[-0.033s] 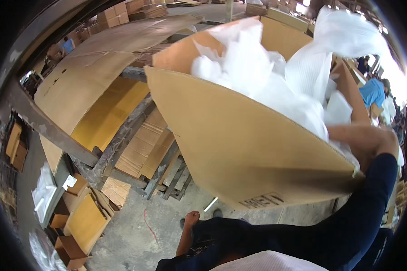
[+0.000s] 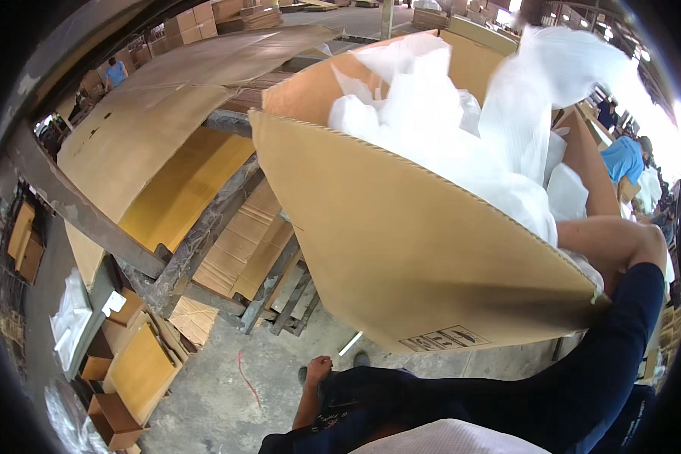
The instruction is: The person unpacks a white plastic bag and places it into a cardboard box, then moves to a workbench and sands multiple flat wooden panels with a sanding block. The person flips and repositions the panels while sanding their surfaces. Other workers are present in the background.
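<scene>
While tilted, carton [image 2: 401,250] brimful of white wrap [image 2: 446,129]

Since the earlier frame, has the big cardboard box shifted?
No. The big cardboard box sits in the same place against the grey wooden beam beside it; its near wall lines up just as before.

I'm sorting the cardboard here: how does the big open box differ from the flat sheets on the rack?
The big open brown cardboard box stands folded up, tilted, and full of white foam wrap; the flat brown cardboard sheets lie unfolded and bare. The box bears a small printed label; the sheets look plain. Both are brown corrugated board.
</scene>
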The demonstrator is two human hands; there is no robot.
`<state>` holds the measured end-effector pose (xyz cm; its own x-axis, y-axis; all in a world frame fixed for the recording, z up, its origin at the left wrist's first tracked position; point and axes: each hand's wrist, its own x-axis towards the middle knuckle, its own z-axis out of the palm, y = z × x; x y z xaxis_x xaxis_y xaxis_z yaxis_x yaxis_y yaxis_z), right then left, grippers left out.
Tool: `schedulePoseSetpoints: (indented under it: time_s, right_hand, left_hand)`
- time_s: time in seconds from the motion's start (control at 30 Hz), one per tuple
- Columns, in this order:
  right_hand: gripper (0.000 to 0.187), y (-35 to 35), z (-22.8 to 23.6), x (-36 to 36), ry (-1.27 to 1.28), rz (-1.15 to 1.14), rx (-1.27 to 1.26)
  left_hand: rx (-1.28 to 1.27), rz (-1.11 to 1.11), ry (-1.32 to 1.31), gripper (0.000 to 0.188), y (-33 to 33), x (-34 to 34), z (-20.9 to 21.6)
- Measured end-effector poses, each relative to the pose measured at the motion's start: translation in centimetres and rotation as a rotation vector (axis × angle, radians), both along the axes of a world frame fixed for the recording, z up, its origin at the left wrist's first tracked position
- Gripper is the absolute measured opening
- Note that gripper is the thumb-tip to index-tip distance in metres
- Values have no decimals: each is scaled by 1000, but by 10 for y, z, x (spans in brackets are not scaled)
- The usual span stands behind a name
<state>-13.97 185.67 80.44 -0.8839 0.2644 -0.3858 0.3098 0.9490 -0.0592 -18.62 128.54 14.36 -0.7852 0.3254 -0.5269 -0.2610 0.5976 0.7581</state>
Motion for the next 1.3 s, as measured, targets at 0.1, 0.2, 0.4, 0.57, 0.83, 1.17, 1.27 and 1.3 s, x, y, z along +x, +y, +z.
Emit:
schedulePoseSetpoints:
  time_s: [0.1,0.2,0.4,0.57,0.83,1.17,1.27,1.3]
  right_hand:
    - [60,-13,-24,-35,-91,58,-37]
    - [60,-39,-32,-85,-202,141,-76]
    - [59,-85,64,-58,-86,130,-96]
    - [74,-74,79,-64,922,-31,-10]
    - [80,-161,14,-139,177,509,-167]
    - [71,-81,-18,-85,23,201,-1]
    - [69,-87,-27,-95,-13,232,-12]
    - [68,-91,-30,-101,-26,250,-19]
  left_hand:
    - [-41,-29,-95,35,2,-10,-11]
    - [-9,-51,-139,32,3,-23,-14]
    - [122,118,-164,34,-14,-22,-9]
    - [54,231,-39,30,-43,6,-10]
    - [-84,319,5,33,-109,52,-30]
    - [-84,843,-207,36,-167,140,-67]
    - [-104,812,-260,36,-166,135,-53]
    - [-173,764,-332,36,-163,134,-47]
